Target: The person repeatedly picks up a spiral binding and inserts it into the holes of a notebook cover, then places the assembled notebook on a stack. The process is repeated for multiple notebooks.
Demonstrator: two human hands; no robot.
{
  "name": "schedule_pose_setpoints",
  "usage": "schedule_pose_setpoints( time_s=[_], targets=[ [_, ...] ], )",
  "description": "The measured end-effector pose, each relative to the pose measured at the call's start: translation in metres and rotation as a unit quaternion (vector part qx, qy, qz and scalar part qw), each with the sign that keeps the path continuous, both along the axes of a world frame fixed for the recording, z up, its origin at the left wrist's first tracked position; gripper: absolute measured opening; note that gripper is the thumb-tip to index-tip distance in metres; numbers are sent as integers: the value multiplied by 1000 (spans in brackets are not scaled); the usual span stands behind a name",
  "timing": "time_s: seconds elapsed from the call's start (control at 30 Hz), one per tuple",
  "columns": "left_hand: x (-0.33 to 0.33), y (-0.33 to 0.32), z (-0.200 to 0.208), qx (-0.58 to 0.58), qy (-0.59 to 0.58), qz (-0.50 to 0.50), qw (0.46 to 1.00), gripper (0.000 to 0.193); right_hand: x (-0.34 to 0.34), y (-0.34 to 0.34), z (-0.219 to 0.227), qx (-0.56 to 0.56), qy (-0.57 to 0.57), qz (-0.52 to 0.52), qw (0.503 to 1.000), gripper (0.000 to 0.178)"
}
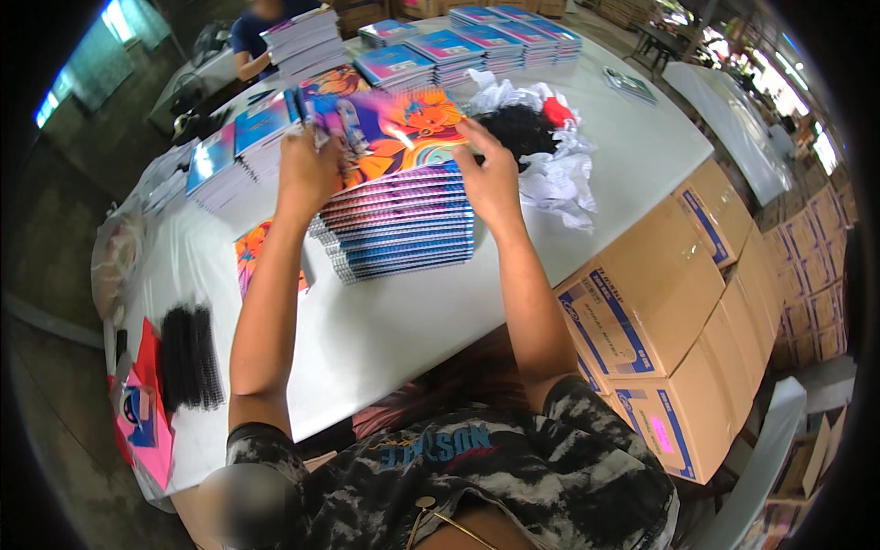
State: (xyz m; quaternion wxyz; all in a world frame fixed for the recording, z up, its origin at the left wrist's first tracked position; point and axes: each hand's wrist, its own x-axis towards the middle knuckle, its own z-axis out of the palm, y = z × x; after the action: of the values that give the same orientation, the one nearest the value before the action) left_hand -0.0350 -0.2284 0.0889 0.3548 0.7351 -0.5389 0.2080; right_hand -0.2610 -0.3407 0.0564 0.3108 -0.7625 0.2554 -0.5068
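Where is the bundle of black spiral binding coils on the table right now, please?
In the head view, the black binding coils lie on the white table at its near left edge, beside a pink packet, left of the left hand.

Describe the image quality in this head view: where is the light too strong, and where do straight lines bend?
Head view: daylight blows out the openings at upper right and the window at upper left; the white table is bright but readable; table edges and boxes curve toward the rim; corners are black; the left hand and right hand on the notebook stack look slightly soft.
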Motion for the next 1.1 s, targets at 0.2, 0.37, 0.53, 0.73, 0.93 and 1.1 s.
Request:
schedule_pose_setpoints(
  time_s=[0.2, 0.37, 0.53, 0.73, 0.93, 1.1],
  targets=[
    [-31, 38, -6, -96, 274, 31, 956, 48, 8, 35, -10, 156, -241, 8, 958, 37],
    [-46, 30, -25, -182, 287, 70, 938, 38, 28, 38, -31, 21, -312, -83, 946, 15],
    [-47, 25, -36, -255, 295, 93, 916, 41, 28, 31, -37, -55, -273, -146, 949, 8],
    [-51, 21, -49, -331, 292, 54, 896, 39, 29, 19, -37, -3, -306, -106, 946, 13],
    [-49, 18, -47, -336, 264, 52, 903, 35, 24, 19, -44, 11, -261, -107, 959, 18],
    [-50, 21, -42, -297, 299, 74, 904, 34, 26, 20, -44, -29, -282, -134, 950, 12]
  ],
)
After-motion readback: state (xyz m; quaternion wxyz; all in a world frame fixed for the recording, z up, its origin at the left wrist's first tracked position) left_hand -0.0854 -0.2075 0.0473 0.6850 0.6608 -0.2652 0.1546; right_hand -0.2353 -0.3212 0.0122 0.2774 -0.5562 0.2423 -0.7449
